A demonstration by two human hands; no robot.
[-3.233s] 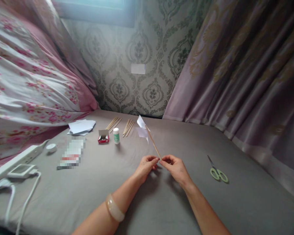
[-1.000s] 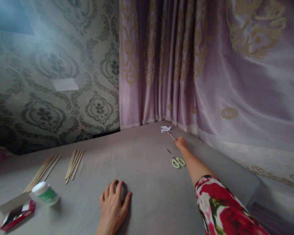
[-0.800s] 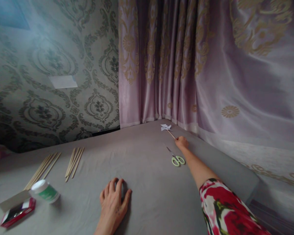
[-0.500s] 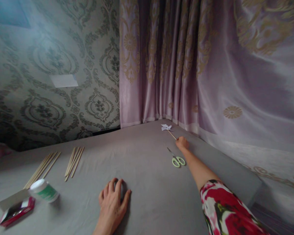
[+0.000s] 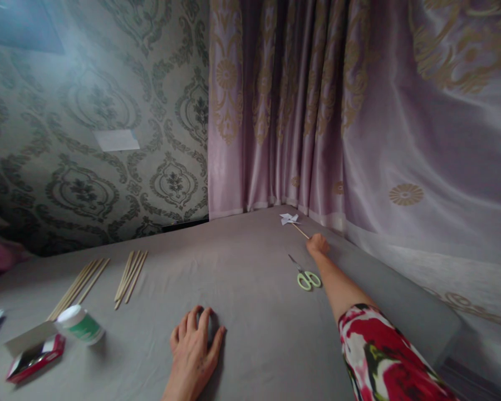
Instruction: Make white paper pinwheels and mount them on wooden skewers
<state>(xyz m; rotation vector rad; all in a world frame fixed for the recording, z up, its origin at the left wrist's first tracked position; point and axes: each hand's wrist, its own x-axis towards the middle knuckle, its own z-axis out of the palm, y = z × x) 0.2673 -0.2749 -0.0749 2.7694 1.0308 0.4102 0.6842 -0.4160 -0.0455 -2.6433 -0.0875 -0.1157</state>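
Note:
My right hand (image 5: 318,244) is stretched far out toward the curtain corner, closed round the lower end of a thin wooden stick. At the stick's far tip sits a white paper pinwheel (image 5: 289,219), lying low on the grey sheet. My left hand (image 5: 195,345) rests flat on the sheet near me, fingers spread, palm down, holding nothing. Green-handled scissors (image 5: 305,275) lie just left of my right forearm.
Two bundles of wooden sticks (image 5: 130,271) lie at the left. A small white bottle with a green label (image 5: 81,324) and an open red box (image 5: 34,351) sit at the lower left. Pink curtains (image 5: 359,128) hang along the right, patterned wallpaper behind.
Earlier both hands held the pinwheel stick in front of me. Since then my right hand has carried it out to the far corner while the left rests on the sheet; lately almost nothing moves.

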